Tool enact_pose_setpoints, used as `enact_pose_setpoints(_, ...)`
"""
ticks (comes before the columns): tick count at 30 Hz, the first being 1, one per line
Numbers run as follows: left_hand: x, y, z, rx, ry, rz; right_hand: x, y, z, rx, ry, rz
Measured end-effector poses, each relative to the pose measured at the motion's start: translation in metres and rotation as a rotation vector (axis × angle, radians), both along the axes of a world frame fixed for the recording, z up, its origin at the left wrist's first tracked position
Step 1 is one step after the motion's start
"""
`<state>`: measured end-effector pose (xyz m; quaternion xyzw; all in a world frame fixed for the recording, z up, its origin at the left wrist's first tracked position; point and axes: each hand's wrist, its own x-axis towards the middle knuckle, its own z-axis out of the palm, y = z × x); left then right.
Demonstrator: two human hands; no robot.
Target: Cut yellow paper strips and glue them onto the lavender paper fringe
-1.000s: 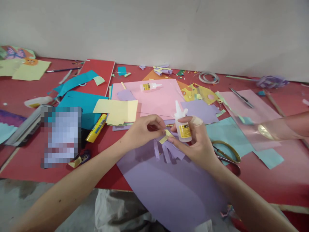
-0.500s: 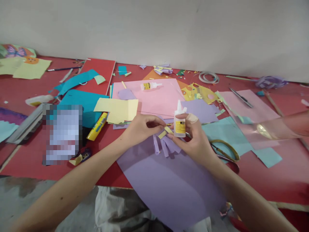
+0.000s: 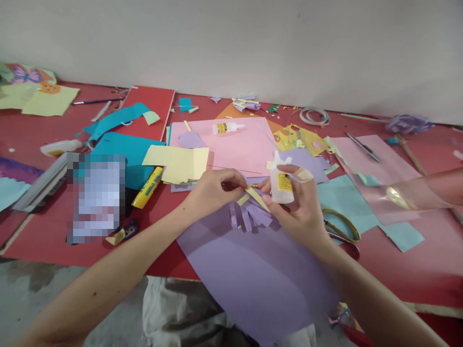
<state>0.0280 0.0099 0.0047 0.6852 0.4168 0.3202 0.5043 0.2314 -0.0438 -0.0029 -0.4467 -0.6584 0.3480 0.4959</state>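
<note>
Leftmost, well out from the left hand's knuckles, a yellow glue stick (image 3: 147, 188) lies on the red table (image 3: 47, 231). A pale yellow sheet (image 3: 177, 164) sits just beyond those knuckles. Next comes the left hand (image 3: 213, 190) itself. Its fingers are curled in, with thumb and forefinger tips pressed together, though what they pinch is hidden beneath them.

Right off those fingertips a thin yellow strip (image 3: 257, 197) slants across the gap between the two hands, its far end caught at the right thumb tip. Just under the strip, below both sets of fingertips, is a fringed purple piece (image 3: 249, 217). It lies over a large purple sheet (image 3: 253, 279) that runs back under the wrists and past the table edge. Beyond the fingertips lies a pink sheet (image 3: 235, 144) with a second small bottle (image 3: 226, 127) on its side.

The right hand (image 3: 304, 207) is clamped around a small white glue bottle (image 3: 282, 183), nozzle up and tilted left, with a plastered forefinger wrapped over it. Past the heel of that hand, scissors (image 3: 350, 225) lie on a light blue sheet (image 3: 340, 197). Farther right, another person's forearm (image 3: 427, 190) reaches in, well apart from the fingers.
</note>
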Motion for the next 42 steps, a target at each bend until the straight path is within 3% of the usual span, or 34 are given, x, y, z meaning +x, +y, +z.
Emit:
enact_pose_setpoints(4, -0.001, 0.002, -0.003, 0.021, -0.024, 0.051, 0.000, 0.001, 0.002, 0.084, 0.005, -0.086)
enact_pose_setpoints(10, -0.003, 0.004, -0.004, 0.050, -0.016, 0.165, 0.007, 0.003, -0.007, 0.056, -0.148, -0.300)
enact_pose_setpoints(18, -0.003, 0.004, -0.006, 0.055, -0.015, 0.156, -0.002, 0.001, 0.004, 0.126, 0.024, -0.201)
enact_pose_setpoints(25, 0.000, 0.000, -0.005, -0.008, -0.017, 0.032, 0.000, 0.003, 0.009, 0.098, 0.167, -0.230)
enact_pose_setpoints(32, 0.000, 0.002, -0.004, -0.317, -0.093, -0.109, 0.003, 0.005, 0.005, 0.036, 0.278, -0.092)
enact_pose_setpoints(36, 0.000, 0.004, -0.001, -0.457, -0.157, -0.040, 0.005, 0.007, 0.006, 0.182, 0.347, -0.302)
enact_pose_setpoints(39, 0.000, 0.006, 0.000, -0.482, -0.192, 0.048, 0.010, 0.009, 0.007, 0.177, 0.376, -0.439)
enact_pose_setpoints(42, -0.001, 0.008, 0.000, -0.460, -0.223, 0.086, 0.012, 0.004, 0.005, 0.130, 0.264, -0.455)
